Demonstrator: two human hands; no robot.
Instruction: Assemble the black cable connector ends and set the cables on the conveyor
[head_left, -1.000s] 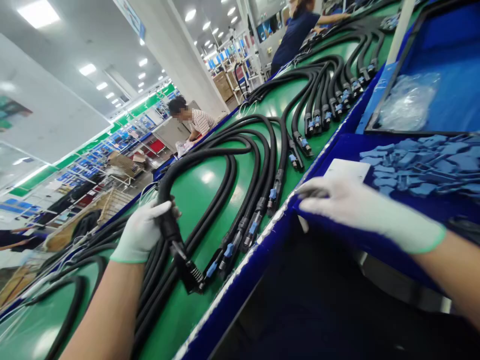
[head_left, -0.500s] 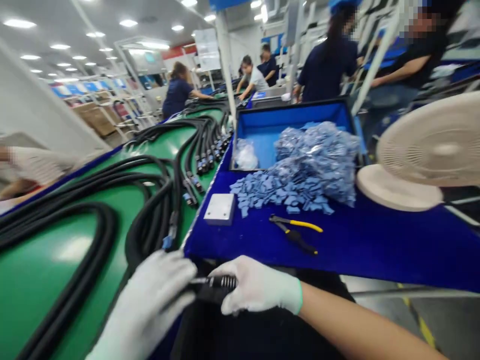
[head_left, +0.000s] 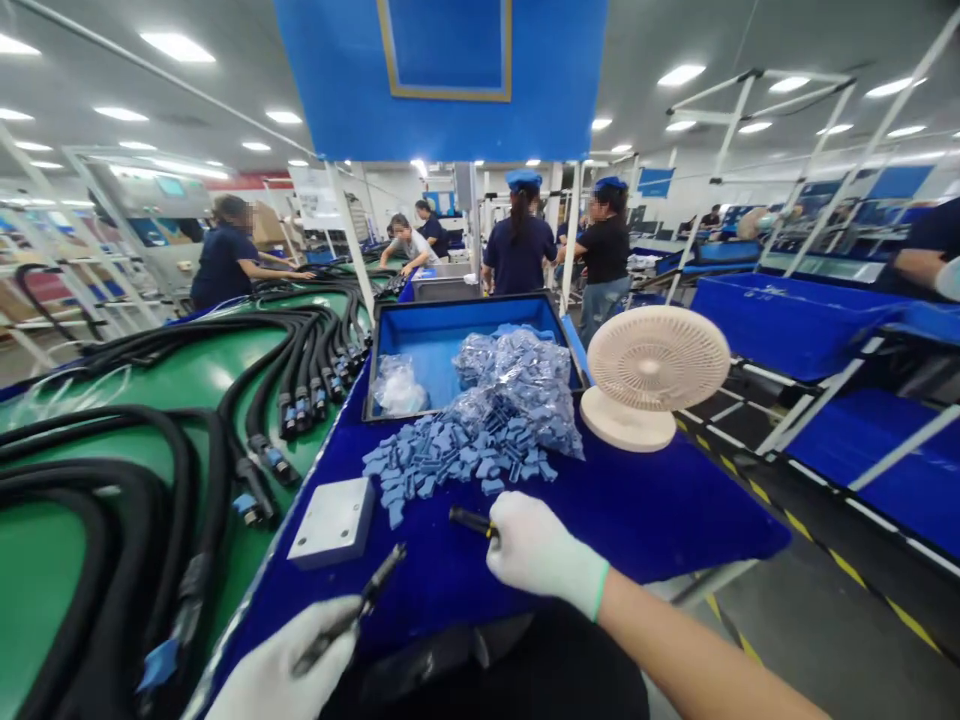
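Observation:
My left hand [head_left: 300, 650], in a white glove, is closed around a slim black cable connector [head_left: 384, 578] whose tip points up and away over the blue tabletop. My right hand [head_left: 532, 545], gloved too, is wrapped round the pliers [head_left: 471, 520]; their dark head sticks out to the left and the handles are mostly hidden by the fingers. Just beyond both hands lies a heap of small blue plastic clips [head_left: 457, 450]. A grey metal block [head_left: 334, 522] with holes rests left of the pliers, above my left hand.
Thick black cables [head_left: 214, 470] with connector ends cover the green table [head_left: 45, 580] at left. A blue tray [head_left: 409, 318] holds bagged clips [head_left: 517, 375] and a clear bag [head_left: 399, 385]. A beige fan [head_left: 652, 370] stands at right. Several people work farther back.
My right hand has left the black connector and now grips the pliers, which lay on the tabletop. My left hand keeps the connector. The view has turned right.

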